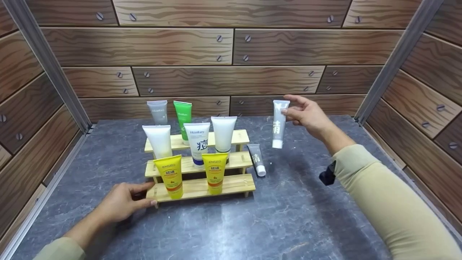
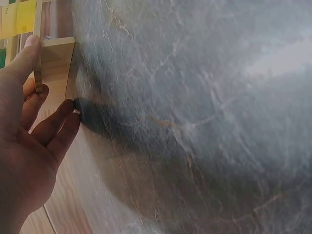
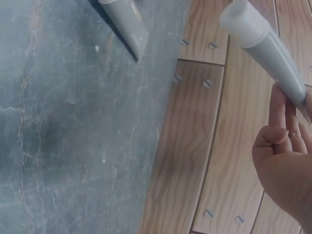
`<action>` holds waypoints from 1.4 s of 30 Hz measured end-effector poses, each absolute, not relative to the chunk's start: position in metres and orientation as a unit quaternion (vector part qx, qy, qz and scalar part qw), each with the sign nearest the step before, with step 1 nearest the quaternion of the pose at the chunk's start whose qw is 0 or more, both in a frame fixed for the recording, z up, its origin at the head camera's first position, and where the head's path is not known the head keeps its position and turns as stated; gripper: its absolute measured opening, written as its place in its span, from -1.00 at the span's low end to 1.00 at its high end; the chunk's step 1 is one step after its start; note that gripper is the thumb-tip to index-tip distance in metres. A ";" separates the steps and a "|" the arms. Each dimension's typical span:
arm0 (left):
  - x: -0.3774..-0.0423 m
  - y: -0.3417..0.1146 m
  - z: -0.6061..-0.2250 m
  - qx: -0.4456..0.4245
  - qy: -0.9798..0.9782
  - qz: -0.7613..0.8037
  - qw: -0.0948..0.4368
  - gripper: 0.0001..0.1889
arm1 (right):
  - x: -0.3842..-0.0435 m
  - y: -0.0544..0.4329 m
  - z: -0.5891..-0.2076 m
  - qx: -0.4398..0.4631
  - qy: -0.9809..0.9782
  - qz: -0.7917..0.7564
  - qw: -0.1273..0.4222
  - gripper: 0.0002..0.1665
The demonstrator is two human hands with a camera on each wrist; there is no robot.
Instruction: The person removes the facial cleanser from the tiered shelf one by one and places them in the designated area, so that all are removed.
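Note:
My right hand (image 1: 306, 115) pinches a grey tube (image 1: 279, 124) by its flat upper end, white cap downward, above the table. In the right wrist view that tube (image 3: 278, 61) hangs from the fingertips. At the left end of a three-tier wooden rack (image 1: 202, 189), my left hand (image 1: 124, 200) grips the lowest step between thumb and fingers. Two yellow tubes (image 1: 215, 175) stand on this step. The middle step bears white tubes (image 1: 223, 133), one with blue lettering. A green tube (image 1: 183, 117) and a grey tube (image 1: 158, 111) stand at the back.
Another grey tube (image 1: 256, 159) with a white cap lies on the marbled table (image 1: 223, 231), just right of the rack. Wood-patterned walls (image 1: 180, 47) enclose the table at the back and both sides, with metal posts (image 1: 397, 54) at the corners.

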State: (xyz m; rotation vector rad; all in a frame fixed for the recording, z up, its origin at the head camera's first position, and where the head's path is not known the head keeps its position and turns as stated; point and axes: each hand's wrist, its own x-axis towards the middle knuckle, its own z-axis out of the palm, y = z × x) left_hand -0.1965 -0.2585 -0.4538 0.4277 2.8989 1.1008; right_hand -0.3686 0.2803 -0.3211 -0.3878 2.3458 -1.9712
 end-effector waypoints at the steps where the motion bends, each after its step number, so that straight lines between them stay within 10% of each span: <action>1: -0.196 -0.259 -0.454 0.137 0.927 0.350 0.003 -0.34 | -0.369 0.280 -0.323 -0.124 0.757 -0.641 0.026 -0.28; 19: -0.196 -0.260 -0.454 0.127 0.925 0.358 0.013 -0.32 | -0.369 0.283 -0.356 -0.090 0.761 -0.643 0.015 -0.92; 42: -0.196 -0.259 -0.456 0.124 0.924 0.362 0.006 -0.33 | -0.369 0.282 -0.405 -0.039 0.774 -0.630 0.054 -0.45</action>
